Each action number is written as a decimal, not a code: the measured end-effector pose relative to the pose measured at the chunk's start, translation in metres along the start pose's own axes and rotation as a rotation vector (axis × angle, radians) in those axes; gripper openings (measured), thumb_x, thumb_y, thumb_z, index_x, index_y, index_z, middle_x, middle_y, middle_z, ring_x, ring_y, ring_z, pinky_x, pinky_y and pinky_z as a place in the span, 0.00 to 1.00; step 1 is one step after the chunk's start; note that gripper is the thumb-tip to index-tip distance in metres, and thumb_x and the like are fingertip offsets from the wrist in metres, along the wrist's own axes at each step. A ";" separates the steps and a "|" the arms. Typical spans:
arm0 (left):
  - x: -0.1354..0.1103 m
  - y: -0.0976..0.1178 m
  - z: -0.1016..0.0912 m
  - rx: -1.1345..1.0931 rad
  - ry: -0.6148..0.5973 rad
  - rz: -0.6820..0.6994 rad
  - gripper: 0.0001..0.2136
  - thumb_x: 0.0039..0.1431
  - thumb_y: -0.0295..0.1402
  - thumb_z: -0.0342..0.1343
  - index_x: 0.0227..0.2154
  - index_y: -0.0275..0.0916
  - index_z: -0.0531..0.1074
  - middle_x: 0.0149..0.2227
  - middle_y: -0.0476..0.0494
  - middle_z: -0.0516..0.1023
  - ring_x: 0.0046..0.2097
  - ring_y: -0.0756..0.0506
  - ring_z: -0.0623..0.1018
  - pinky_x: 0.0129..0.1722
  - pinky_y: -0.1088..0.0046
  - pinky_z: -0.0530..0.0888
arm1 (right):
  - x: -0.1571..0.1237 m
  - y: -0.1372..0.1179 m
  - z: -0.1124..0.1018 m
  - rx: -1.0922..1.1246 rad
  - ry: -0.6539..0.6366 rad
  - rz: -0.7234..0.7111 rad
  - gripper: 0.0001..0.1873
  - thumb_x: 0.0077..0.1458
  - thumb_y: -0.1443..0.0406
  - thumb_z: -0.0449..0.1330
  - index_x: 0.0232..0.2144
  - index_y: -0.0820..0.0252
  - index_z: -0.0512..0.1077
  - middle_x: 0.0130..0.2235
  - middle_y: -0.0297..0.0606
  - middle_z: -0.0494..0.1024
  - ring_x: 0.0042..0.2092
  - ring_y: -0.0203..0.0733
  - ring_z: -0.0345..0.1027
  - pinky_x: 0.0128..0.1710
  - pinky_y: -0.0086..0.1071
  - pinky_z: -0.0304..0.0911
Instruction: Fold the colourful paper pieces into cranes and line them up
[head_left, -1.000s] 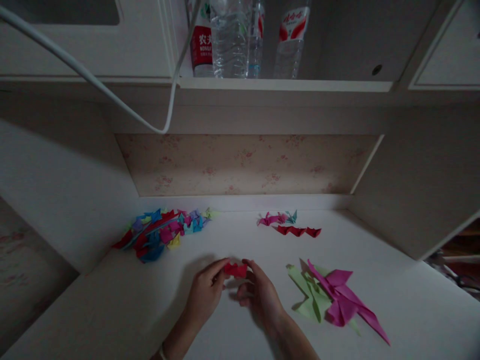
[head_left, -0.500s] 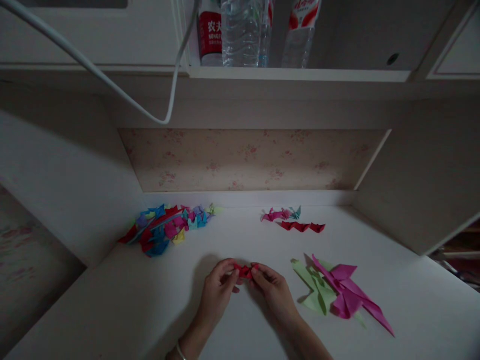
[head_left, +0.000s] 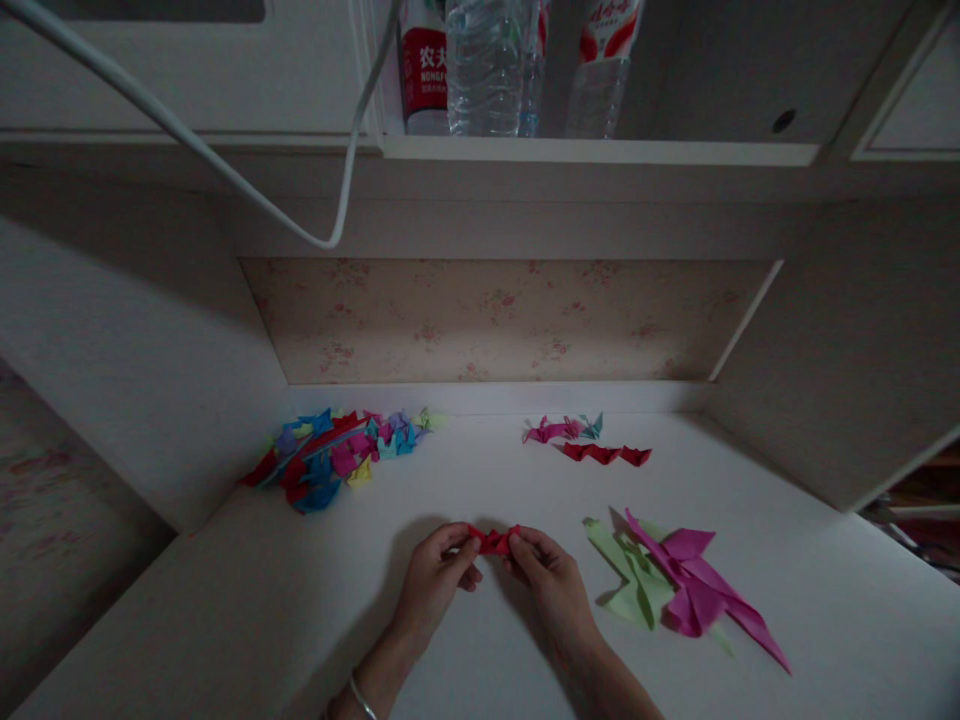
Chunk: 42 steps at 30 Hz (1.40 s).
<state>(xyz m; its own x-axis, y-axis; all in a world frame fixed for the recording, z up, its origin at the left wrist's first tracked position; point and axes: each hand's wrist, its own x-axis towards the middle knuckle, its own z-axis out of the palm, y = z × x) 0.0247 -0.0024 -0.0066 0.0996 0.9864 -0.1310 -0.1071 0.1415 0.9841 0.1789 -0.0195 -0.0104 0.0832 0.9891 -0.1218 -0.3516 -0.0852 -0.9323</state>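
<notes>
A small folded red paper piece (head_left: 494, 542) is stretched between my two hands, above the white tabletop near the front middle. My left hand (head_left: 442, 570) pinches its left end between thumb and forefinger. At the other end, my right hand (head_left: 546, 570) grips it the same way, and the fingertips cover both ends. Further back lies a row of red folded paper pieces (head_left: 606, 455). Behind that row are pink folded papers (head_left: 551, 430) and a teal one (head_left: 592, 427).
Large green (head_left: 637, 585) and magenta (head_left: 694, 580) folded papers lie at my right. A heap of colourful folded papers (head_left: 330, 460) sits at the back left. Overhead are a shelf with plastic bottles (head_left: 486, 70) and a hanging white cable (head_left: 225, 175).
My hands have drawn slightly apart, and more of the red paper shows between them. The camera view has shifted a little. The papers on the table have stayed in place.
</notes>
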 end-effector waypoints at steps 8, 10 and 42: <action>0.001 -0.002 -0.003 0.004 -0.013 0.002 0.18 0.49 0.44 0.60 0.35 0.33 0.73 0.31 0.43 0.77 0.23 0.51 0.73 0.20 0.78 0.68 | 0.000 0.003 -0.002 -0.012 -0.016 -0.009 0.19 0.49 0.53 0.63 0.35 0.64 0.74 0.33 0.40 0.77 0.31 0.37 0.66 0.34 0.30 0.62; 0.001 -0.003 -0.002 0.016 -0.021 0.017 0.17 0.50 0.43 0.59 0.34 0.33 0.73 0.28 0.45 0.76 0.23 0.51 0.73 0.19 0.79 0.67 | 0.000 0.002 -0.002 -0.038 -0.011 -0.029 0.20 0.49 0.52 0.63 0.34 0.64 0.74 0.33 0.40 0.77 0.32 0.38 0.67 0.34 0.30 0.62; 0.174 0.016 0.115 0.949 -0.043 0.284 0.11 0.58 0.34 0.51 0.36 0.41 0.79 0.34 0.43 0.81 0.36 0.47 0.78 0.33 0.77 0.66 | 0.005 -0.002 -0.015 -0.666 -0.075 -0.176 0.19 0.58 0.57 0.50 0.31 0.62 0.76 0.23 0.35 0.70 0.26 0.37 0.60 0.25 0.27 0.52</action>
<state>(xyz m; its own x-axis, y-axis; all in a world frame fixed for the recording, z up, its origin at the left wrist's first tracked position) 0.1542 0.1623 0.0002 0.2307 0.9667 0.1107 0.7022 -0.2442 0.6688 0.1938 -0.0158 -0.0140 0.0134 0.9985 0.0522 0.3106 0.0455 -0.9494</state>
